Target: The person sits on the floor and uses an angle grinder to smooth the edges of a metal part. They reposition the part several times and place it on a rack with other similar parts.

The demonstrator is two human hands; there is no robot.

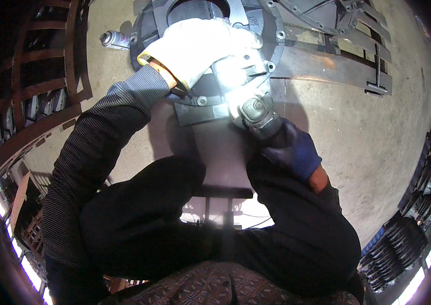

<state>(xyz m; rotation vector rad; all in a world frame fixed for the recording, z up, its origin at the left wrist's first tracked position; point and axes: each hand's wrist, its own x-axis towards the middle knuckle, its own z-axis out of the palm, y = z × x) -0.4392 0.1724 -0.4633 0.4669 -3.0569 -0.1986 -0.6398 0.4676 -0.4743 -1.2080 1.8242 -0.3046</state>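
A large dark grey metal casting with a round opening and bolt holes along its rim lies on the floor before me. My left hand, in a white glove, rests over the casting just below the opening. Glare washes out its fingers, so I cannot tell how they are bent or whether they hold anything. In its blue glove, my right hand is closed around a dark flashlight. The lit head is close to the casting's near right side and throws a bright patch onto it.
A spray can lies left of the casting. Another dark casting sits at the far right on a slatted pallet. A metal T-shaped bar stands out near the pallet's end. Brown metal racking borders the left side.
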